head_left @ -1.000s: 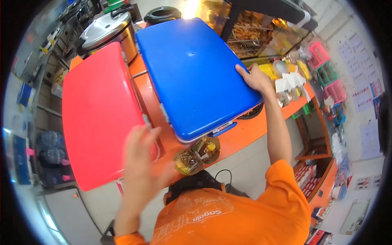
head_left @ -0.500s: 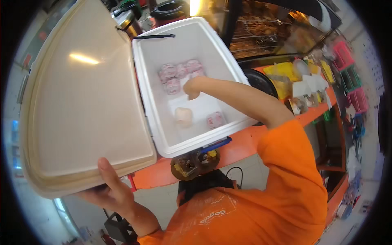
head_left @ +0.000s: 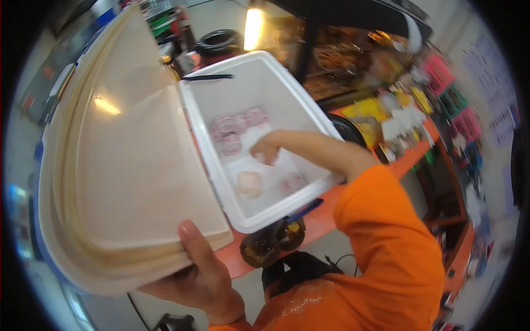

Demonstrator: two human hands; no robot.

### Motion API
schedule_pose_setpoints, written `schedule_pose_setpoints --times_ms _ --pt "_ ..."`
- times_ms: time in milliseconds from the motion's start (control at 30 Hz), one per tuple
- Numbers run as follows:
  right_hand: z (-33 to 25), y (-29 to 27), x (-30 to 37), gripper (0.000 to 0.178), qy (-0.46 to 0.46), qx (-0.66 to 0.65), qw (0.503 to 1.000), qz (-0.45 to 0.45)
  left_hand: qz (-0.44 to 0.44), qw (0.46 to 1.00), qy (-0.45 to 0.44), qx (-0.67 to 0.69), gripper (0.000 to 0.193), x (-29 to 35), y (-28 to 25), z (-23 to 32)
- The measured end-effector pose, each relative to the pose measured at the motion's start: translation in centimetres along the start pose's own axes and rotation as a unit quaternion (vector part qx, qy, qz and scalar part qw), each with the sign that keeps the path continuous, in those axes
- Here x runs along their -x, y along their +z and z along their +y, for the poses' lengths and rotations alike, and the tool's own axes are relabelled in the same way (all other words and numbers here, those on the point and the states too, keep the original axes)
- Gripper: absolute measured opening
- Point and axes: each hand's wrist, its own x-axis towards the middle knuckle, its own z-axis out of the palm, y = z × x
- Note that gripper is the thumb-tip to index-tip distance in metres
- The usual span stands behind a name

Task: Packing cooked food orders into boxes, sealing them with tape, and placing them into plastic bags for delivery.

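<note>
Inside a white cooler box (head_left: 265, 225), my right hand (head_left: 266, 149) hangs above the bottom with its fingers curled down. Whatever it may hold is hidden. Beyond it, several small round packs in pink-and-white wrapping (head_left: 234, 124) lie grouped by the left and far walls. Nearer me are a plain cream-coloured lump (head_left: 249, 183) and, by the near right corner, one more pink-and-white pack (head_left: 292, 182). My left hand (head_left: 201, 276) grips the near edge of the raised cream lid (head_left: 138, 165), thumb on its inner face and fingers beneath.
The cooler stands on an orange counter (head_left: 243, 265). Two dark round containers (head_left: 270, 243) sit by its near side. A glass food cabinet (head_left: 348, 55) rises at the far right. Yellow packets (head_left: 370, 110) and papers lie on the right, with coloured baskets (head_left: 452, 102) beyond.
The view has shifted, so the cooler appears lower. My left hand is closer to the cooler along the lid's edge. My right hand stays inside the cooler, slightly nearer me in the picture.
</note>
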Motion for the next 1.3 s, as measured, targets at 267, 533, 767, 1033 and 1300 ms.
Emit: schedule_pose_setpoints --times_ms 267,533,767,1033,1300 --pt "-7.9 4.4 39.1 0.090 -0.054 -0.465 0.748 0.470 -0.257 0.927 0.270 -0.041 0.067 2.5 6.8 6.2" --pt "-25.9 41.1 50.3 0.086 0.245 -0.638 0.289 0.670 -0.654 0.730 0.163 0.111 0.059 25.2 11.6 13.5" --pt "-24.2 46.1 56.8 0.091 0.559 -0.399 0.406 0.603 -0.885 0.344 -0.249 0.193 0.051 57.7 20.0 22.8" --pt "-5.5 59.5 66.2 0.068 0.389 -0.584 0.253 0.666 -0.804 0.470 -0.269 0.246 0.056 73.3 36.4 27.2" --pt "15.3 72.9 84.2 0.045 0.382 -0.630 0.173 0.653 -0.839 0.381 -0.103 0.374 0.078 91.4 59.9 35.5"
